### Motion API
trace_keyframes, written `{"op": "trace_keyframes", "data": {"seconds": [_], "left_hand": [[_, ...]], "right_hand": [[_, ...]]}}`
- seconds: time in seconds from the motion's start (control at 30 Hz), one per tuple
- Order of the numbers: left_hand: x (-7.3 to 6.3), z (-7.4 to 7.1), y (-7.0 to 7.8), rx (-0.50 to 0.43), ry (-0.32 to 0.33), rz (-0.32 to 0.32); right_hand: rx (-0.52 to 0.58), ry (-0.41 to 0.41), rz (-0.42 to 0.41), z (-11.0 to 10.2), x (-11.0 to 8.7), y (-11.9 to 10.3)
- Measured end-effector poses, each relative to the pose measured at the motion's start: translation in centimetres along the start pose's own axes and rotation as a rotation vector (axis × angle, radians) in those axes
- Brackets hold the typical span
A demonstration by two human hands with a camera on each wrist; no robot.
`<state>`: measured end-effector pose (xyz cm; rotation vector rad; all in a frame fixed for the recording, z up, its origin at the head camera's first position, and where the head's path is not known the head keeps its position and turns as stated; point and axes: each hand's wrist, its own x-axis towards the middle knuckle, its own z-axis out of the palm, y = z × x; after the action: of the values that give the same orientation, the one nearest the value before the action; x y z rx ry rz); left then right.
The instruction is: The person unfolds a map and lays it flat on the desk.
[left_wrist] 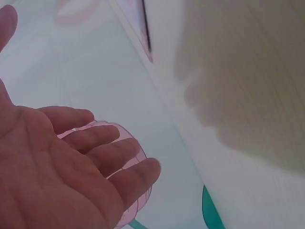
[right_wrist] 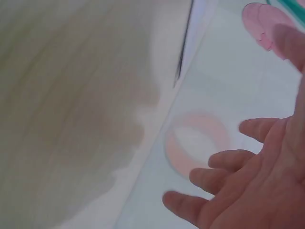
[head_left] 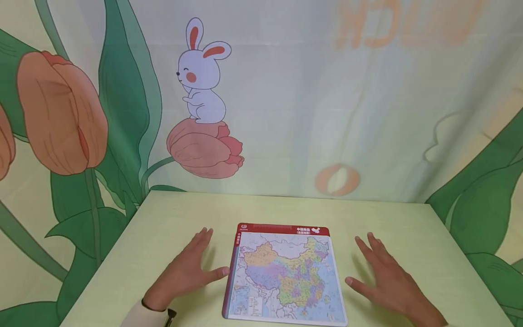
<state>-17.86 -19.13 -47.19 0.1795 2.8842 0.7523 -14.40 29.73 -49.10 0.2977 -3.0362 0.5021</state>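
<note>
A flat map board (head_left: 286,277) with a red top band and a colored map of China lies on the table between the two hands. My left hand (head_left: 185,272) hovers at its left side, fingers spread and thumb pointing toward the board's left edge; whether the thumb touches that edge I cannot tell. On the other side my right hand (head_left: 388,281) is held with fingers apart, its thumb just off the board's right edge. Both palms, seen in the wrist views, hold nothing. Only a thin sliver of the board (left_wrist: 136,21) shows in the left wrist view.
The pale wooden table (head_left: 171,218) ends at a printed cloth backdrop (head_left: 286,113) with a rabbit and tulips. Green leaves and tulips are printed on the cloth at both sides. A dark band circles the left wrist beside a light sleeve (head_left: 143,316).
</note>
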Motion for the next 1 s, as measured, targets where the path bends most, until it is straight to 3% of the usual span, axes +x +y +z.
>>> {"op": "trace_keyframes", "data": {"seconds": [0.3,0.5,0.63,0.83,1.0], "left_hand": [[-1.6,0.7,1.8,-0.282,-0.036,-0.008],[-2.4,1.7,2.2,-0.369,-0.158,-0.054],[-2.6,2.7,2.4,-0.411,-0.228,-0.105],[-3.4,4.1,2.6,-0.443,-0.254,-0.172],[-3.9,4.8,2.5,-0.452,-0.27,-0.155]], "right_hand": [[0.195,-0.092,-0.062,-0.1,-0.4,-1.7],[0.402,-0.286,0.091,0.3,-0.5,-3.5],[0.498,-0.323,0.126,1.0,-1.1,-4.3],[0.465,-0.364,0.235,2.1,-1.7,-5.2],[0.451,-0.394,0.176,2.2,-2.4,-5.1]]}}
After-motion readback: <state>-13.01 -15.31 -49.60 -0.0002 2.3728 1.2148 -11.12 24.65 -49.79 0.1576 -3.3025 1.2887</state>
